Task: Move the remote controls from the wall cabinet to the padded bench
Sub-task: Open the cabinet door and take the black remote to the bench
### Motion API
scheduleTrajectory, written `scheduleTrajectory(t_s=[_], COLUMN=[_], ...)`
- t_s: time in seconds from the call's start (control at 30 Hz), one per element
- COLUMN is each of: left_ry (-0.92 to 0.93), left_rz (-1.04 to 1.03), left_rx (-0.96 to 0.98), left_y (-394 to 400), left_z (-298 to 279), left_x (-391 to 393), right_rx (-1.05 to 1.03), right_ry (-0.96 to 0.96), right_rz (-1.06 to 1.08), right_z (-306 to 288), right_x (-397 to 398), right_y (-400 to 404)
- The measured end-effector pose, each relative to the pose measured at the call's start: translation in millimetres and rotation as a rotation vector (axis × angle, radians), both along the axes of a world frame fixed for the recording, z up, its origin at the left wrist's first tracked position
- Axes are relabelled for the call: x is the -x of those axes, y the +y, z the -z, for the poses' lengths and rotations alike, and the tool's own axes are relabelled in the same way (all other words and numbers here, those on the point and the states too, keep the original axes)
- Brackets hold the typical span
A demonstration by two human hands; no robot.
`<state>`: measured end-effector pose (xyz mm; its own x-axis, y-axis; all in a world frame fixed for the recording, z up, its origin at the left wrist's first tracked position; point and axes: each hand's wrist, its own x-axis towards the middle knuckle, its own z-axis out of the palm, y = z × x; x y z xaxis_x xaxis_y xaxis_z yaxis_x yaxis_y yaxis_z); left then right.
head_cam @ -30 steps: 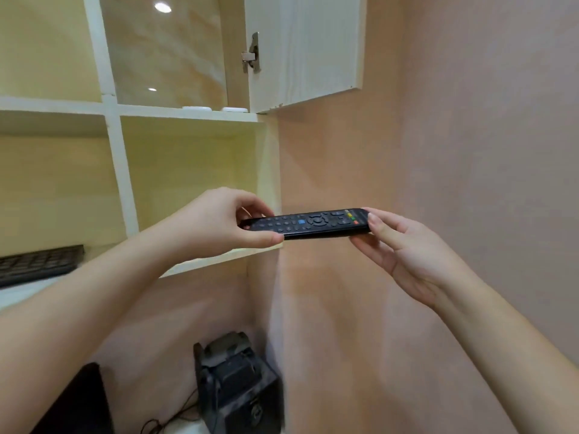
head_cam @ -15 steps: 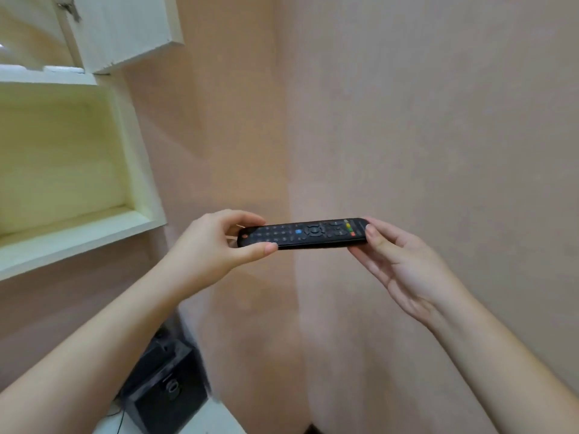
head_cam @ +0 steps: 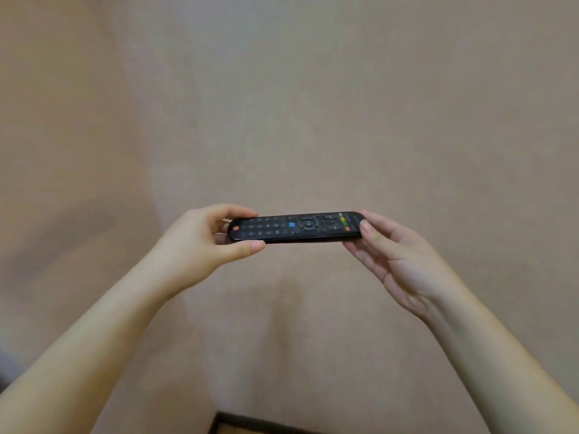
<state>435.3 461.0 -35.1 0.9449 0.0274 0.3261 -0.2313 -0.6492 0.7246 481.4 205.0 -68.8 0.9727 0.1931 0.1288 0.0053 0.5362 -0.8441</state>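
A black remote control (head_cam: 296, 227) with coloured buttons lies level in the air at chest height, buttons up. My left hand (head_cam: 200, 245) pinches its left end between thumb and fingers. My right hand (head_cam: 394, 258) holds the right end, thumb on the near edge and fingers under it. Neither the wall cabinet nor the padded bench is in view.
A plain pinkish-brown wall (head_cam: 313, 104) fills the view right behind the remote. A wall corner runs down at the left (head_cam: 150, 183). A dark strip of skirting or floor edge (head_cam: 257, 422) shows at the bottom.
My view has swung right, away from the cabinet and the black speaker, which have left the frame. Both hands keep the same hold on the remote.
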Motion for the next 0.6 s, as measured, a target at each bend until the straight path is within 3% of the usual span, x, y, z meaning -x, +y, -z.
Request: scheduleTrajectory(t_s=[0.17,0.6], left_ry=[0.082,0.082], left_rz=[0.229,0.726], left_rx=[0.082,0.009], left_y=[-48.3,-231.7], left_z=[17.8,22.7], left_x=[-21.1,0.3], right_rx=[0.012,0.037], right_ry=[0.01,0.003], right_rz=[0.243,0.703], right_z=[19.9,29.7], right_x=[36.1,175.7], right_y=[-48.8,-202.4])
